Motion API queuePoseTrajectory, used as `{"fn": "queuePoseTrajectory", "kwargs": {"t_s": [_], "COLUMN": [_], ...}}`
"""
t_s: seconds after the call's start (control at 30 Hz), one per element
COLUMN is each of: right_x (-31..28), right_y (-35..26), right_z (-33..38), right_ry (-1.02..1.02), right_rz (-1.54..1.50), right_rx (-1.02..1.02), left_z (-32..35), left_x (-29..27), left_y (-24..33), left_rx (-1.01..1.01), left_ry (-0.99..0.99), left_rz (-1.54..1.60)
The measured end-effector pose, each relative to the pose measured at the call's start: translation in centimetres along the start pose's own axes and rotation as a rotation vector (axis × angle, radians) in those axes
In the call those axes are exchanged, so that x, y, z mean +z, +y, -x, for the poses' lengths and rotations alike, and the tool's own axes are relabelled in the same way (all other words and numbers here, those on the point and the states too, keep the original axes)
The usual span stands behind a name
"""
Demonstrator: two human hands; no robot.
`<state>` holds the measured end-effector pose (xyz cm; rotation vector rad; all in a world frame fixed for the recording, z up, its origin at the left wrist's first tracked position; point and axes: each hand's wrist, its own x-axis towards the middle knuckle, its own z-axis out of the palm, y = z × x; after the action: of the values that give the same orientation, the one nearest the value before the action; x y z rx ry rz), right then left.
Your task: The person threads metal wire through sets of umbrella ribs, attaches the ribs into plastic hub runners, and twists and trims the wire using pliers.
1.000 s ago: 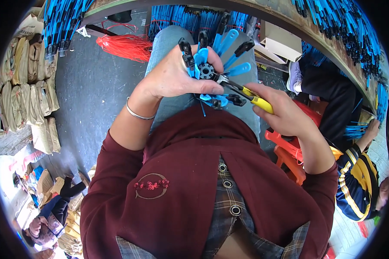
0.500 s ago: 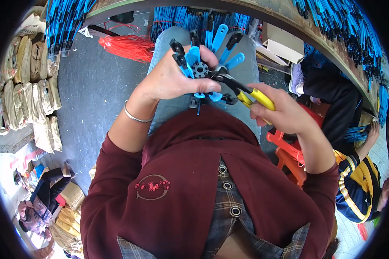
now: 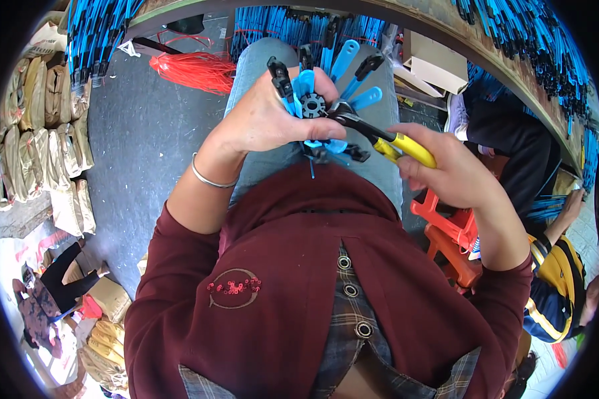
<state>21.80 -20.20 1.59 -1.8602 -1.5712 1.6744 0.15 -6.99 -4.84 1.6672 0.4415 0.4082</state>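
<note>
Sacks (image 3: pixel 43 139): tan and stacked at the far left, on the grey floor (image 3: pixel 146 139).
Red strands (image 3: pixel 193 70): a loose bundle on the floor, left of the person's knee.
Left hand (image 3: pixel 273 120): fingers clenched around a blue and black plastic fan piece, a silver bangle (image 3: pixel 209 179) at the wrist.
Fan piece (image 3: pixel 316 100): held over the lap, blue blades with black tips spreading out from a black toothed hub, thumb just beside the hub.
Pliers (image 3: pixel 379 139): yellow handles, dark jaws touching the piece just right of the hub.
Right hand (image 3: pixel 446 169): fingers wrapped tight around the yellow handles.
Red stool (image 3: pixel 449 229): plastic, low at the right.
Other person (image 3: pixel 552 292): in a navy and yellow sleeve, at the far right.
</note>
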Motion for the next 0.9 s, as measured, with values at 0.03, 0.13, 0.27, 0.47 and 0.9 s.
{"fn": "queuePoseTrajectory", "kwargs": {"t_s": [0.03, 0.13, 0.27, 0.47, 0.9], "right_x": [-0.2, -0.5, -0.5, 0.4, -4.4], "right_y": [1.0, 1.4, 0.8, -1.4, -1.2], "right_z": [-0.3, -0.1, 0.4, 0.4, 1.4], "right_ry": [0.053, 0.119, 0.132, 0.156, 0.654], "right_rz": [0.045, 0.169, 0.311, 0.337, 0.398], "right_rx": [-0.087, -0.212, -0.245, -0.084, -0.349], "left_z": [0.0, 0.0, -0.1, -0.2, -1.4], "left_x": [0.1, 0.4, 0.6, 0.5, -3.0], "left_y": [-0.1, -0.2, -0.1, 0.3, 2.5], "left_rx": [0.028, 0.083, 0.080, 0.012, 0.021], "left_ry": [0.011, 0.035, 0.017, 0.030, 0.310], "left_rz": [0.024, 0.072, 0.003, -0.025, 0.165]}}
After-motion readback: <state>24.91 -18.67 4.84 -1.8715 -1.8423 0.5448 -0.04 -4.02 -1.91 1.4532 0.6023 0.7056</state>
